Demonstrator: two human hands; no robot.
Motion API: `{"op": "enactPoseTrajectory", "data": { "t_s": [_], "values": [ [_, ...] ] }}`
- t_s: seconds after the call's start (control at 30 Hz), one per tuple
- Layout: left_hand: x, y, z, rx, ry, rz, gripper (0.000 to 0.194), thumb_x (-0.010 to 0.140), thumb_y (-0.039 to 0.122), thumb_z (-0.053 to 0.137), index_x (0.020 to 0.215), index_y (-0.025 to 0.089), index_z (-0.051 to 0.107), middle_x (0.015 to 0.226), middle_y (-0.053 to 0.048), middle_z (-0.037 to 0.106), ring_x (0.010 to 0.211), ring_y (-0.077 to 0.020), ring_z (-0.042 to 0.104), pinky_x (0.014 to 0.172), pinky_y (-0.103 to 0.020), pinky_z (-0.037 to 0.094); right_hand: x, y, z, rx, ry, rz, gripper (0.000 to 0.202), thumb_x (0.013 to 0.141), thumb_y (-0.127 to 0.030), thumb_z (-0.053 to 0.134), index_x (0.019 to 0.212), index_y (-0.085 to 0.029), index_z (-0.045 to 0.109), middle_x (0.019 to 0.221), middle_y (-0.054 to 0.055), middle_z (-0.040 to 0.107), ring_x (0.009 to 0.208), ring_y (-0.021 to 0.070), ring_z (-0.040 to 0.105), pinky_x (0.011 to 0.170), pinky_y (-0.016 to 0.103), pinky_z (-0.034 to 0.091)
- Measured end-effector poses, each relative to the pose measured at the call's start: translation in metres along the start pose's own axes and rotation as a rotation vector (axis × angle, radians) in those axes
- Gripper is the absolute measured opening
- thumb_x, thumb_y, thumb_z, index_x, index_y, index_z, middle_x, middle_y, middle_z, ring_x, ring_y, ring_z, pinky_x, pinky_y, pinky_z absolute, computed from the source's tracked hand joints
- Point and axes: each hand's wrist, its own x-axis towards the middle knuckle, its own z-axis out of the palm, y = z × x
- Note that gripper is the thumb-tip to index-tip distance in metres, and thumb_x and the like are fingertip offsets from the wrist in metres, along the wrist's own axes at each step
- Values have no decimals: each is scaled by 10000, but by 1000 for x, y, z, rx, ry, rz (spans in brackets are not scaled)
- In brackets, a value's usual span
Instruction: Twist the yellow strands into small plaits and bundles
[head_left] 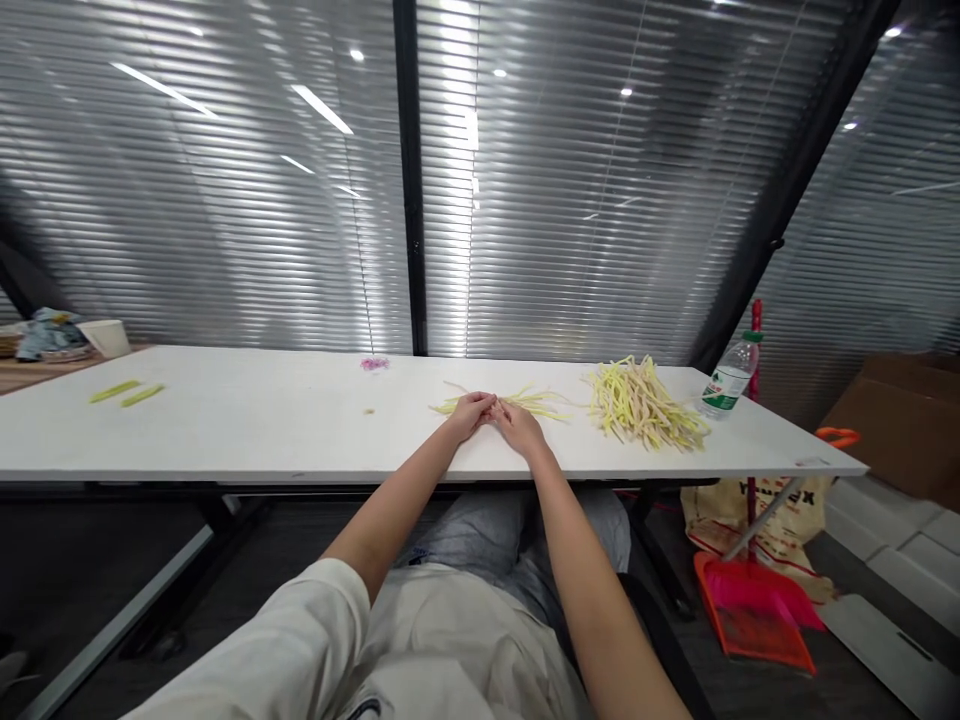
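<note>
My left hand (pixel 472 412) and my right hand (pixel 519 424) meet over the white table, fingertips touching. Both have their fingers closed on a small bunch of thin yellow and beige strips (pixel 544 403), whose ends stick out on either side. The part between my fingers is hidden. To the right of my hands lies a big loose heap of the same kind of strips (pixel 645 405). Two neat yellow-green bundles (pixel 142 395) rest side by side at the left of the table. At the back edge sits a little pile of small pink loops (pixel 374 364).
A clear plastic bottle with a green cap (pixel 731 375) stands at the table's (pixel 247 430) right end. A white cup (pixel 106 338) and crumpled cloth (pixel 52 335) are at far left. Below on the right are a red dustpan (pixel 754 615) and a printed bag (pixel 787 520).
</note>
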Motion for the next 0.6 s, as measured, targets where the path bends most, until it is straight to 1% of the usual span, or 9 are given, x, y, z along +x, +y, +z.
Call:
{"op": "enactPoseTrajectory", "data": {
  "t_s": [0.2, 0.3, 0.43, 0.5, 0.6],
  "values": [
    [-2, -1, 2, -11, -58, 25, 210, 659, 244, 758, 722, 94, 626, 654, -45, 644, 585, -94, 587, 604, -217, 466, 2, 5, 5, -22, -18, -20, 417, 924, -413, 357, 1270, -229, 500, 1270, 76, 553, 1158, 198, 507, 956, 310, 376],
    [-3, 0, 2, -20, -53, 36, 196, 660, 224, 757, 718, 91, 627, 661, -44, 644, 603, -94, 593, 622, -215, 468, 3, 7, 7, -25, -33, -21, 435, 932, -417, 327, 1291, -226, 480, 1316, 77, 514, 1208, 194, 467, 993, 322, 354],
    [-4, 1, 2, -10, -54, 7, 194, 672, 226, 750, 721, 91, 620, 639, -41, 635, 584, -94, 588, 608, -215, 469, 3, 9, 8, -22, -34, 3, 483, 925, -421, 333, 1332, -183, 439, 1371, 106, 454, 1268, 211, 406, 1031, 346, 324],
    [-4, 2, 2, 3, -45, -6, 186, 686, 223, 741, 721, 92, 614, 625, -37, 627, 568, -91, 583, 593, -210, 471, 3, 8, 7, -5, -10, 17, 521, 912, -435, 358, 1357, -167, 404, 1363, 119, 458, 1240, 220, 434, 1016, 353, 342],
    [-2, 1, 2, -20, 17, -19, 158, 709, 193, 721, 731, 100, 597, 610, -26, 613, 568, -90, 593, 598, -202, 487, 1, 5, 3, 29, 87, 55, 603, 873, -478, 427, 1379, -156, 362, 1315, 130, 498, 1141, 229, 506, 967, 360, 387]
  ]
}}
